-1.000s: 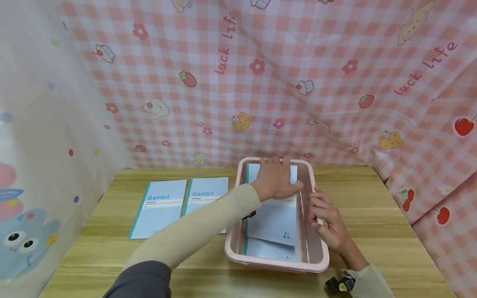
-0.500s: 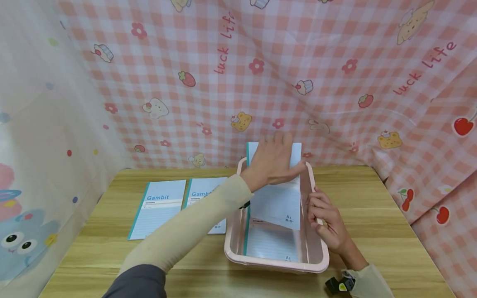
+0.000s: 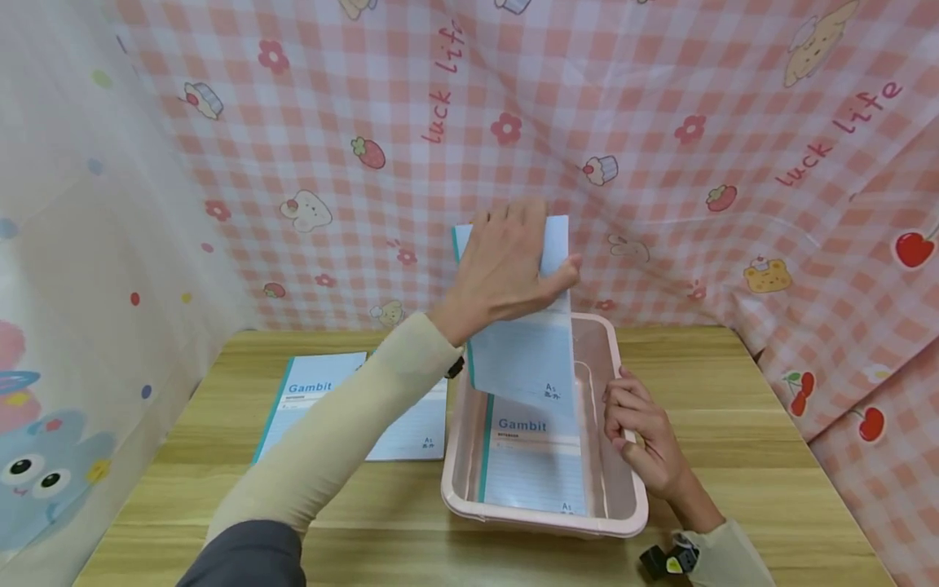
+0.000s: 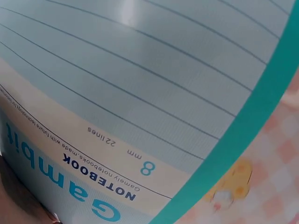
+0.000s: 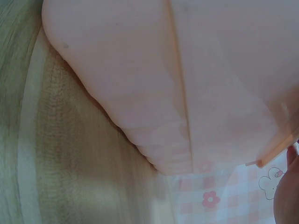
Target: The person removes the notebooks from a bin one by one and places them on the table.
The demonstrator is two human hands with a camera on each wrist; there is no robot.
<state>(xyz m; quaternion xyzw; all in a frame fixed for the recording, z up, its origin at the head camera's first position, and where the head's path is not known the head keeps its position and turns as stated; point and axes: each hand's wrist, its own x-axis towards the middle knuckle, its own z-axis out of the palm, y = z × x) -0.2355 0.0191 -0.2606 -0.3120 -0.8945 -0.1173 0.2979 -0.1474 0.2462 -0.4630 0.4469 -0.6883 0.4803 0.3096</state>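
My left hand [image 3: 502,265] grips a Gambit notebook [image 3: 522,355] by its upper part, above the far end of the pale pink plastic bin [image 3: 546,527]. In the left wrist view, the ruled cover and green spine of this notebook [image 4: 140,84] fill most of the picture. Another Gambit notebook [image 3: 534,473] lies face up inside the bin, its top partly covered by the raised one. At the bin's right side my right hand [image 3: 645,440] holds the rim with curled fingers. The right wrist view shows the bin's outer wall [image 5: 140,84] close up.
Two more notebooks lie on the wooden table [image 3: 734,408] left of the bin: one at the far left [image 3: 311,403] and one beside it [image 3: 411,428], both partly hidden by my left arm. A pink checked curtain [image 3: 411,187] hangs behind the table.
My left hand has lifted the notebook up out of the bin and slightly left, uncovering the notebook beneath. My right hand has stayed on the rim.
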